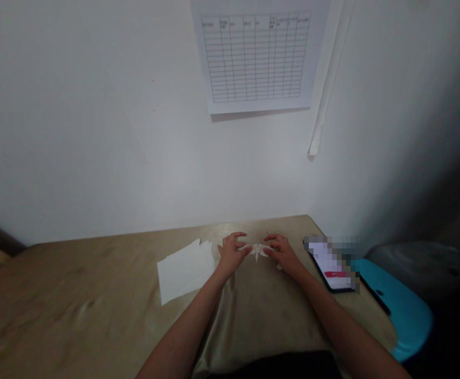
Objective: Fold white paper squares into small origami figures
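Note:
A small white piece of tissue paper [257, 251], gathered at its middle like a bow, lies low over the table between my two hands. My left hand [233, 255] pinches its left end between thumb and fingers. On the other side my right hand [282, 256] holds the right end in the same way. The upper fingers of both hands are curled and raised off the paper. Left of my left hand lies a flat white tissue sheet [184, 273] with a torn, ragged far edge.
A tan cloth [95, 284] with creases covers the table against a white wall [95, 131]. A phone [334, 271] with a lit screen lies at the right edge. Beyond it is a blue chair seat [411, 316]. A printed table sheet [257, 63] hangs on the wall.

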{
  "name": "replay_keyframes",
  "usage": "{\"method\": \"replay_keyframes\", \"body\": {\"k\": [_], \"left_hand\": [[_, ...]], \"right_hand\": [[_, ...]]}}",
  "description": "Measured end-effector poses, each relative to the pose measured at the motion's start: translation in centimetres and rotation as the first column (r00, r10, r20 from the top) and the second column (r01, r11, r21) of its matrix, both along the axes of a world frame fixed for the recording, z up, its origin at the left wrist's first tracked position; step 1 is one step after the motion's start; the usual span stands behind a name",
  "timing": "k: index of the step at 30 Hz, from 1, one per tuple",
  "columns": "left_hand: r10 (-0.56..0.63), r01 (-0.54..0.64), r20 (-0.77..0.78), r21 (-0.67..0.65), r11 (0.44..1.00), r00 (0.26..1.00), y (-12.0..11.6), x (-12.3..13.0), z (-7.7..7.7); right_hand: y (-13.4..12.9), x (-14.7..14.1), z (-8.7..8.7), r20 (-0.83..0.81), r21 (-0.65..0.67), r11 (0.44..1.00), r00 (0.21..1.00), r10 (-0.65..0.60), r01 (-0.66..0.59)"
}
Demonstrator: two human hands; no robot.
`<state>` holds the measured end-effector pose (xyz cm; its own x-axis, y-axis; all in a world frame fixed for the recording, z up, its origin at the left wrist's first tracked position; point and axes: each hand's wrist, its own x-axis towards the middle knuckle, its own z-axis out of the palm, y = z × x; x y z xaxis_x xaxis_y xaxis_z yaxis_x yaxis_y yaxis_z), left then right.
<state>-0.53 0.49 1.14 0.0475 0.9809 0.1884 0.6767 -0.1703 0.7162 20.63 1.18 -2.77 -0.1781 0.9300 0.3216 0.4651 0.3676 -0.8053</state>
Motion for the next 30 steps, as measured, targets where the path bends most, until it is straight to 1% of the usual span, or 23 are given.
{"method": "replay_keyframes", "body": {"k": [3,6,12,18,23,27,30], "left_hand": [[-0.002,0.001,-0.017,-0.007,1.000,1.000,0.00,-0.05,0.12],[-0.004,0.002,-0.069,-0.032,1.000,0.998,-0.09,-0.11,0.41],[-0.048,0.046,-0.129,-0.022,0.999,0.990,-0.28,-0.25,0.90],[-0.029,0.027,-0.068,-0.032,0.999,0.997,-0.13,-0.20,0.57],[0.031,-0.032,-0.067,-0.011,0.999,0.997,-0.06,-0.06,0.10],[0.039,-0.040,-0.056,-0.001,0.999,0.998,-0.06,-0.18,0.23],[0.037,-0.037,-0.031,0.000,0.999,0.999,-0.14,-0.24,0.38]], "right_hand": [[-0.01,0.05,-0.10,0.002,0.004,1.000,1.000,-0.002,0.002],[-0.12,0.10,-0.06,0.018,-0.006,1.000,1.000,0.005,-0.005],[-0.33,0.24,0.18,0.056,-0.010,0.999,0.998,0.038,-0.038],[-0.27,0.22,0.09,0.032,-0.013,0.999,0.999,0.035,-0.034],[-0.10,0.03,0.01,0.008,-0.019,0.999,1.000,-0.030,0.030],[-0.17,-0.09,0.18,0.009,-0.016,0.998,0.998,-0.056,0.056],[-0.35,-0.27,0.24,0.005,0.002,0.999,0.999,-0.044,0.044]]}}
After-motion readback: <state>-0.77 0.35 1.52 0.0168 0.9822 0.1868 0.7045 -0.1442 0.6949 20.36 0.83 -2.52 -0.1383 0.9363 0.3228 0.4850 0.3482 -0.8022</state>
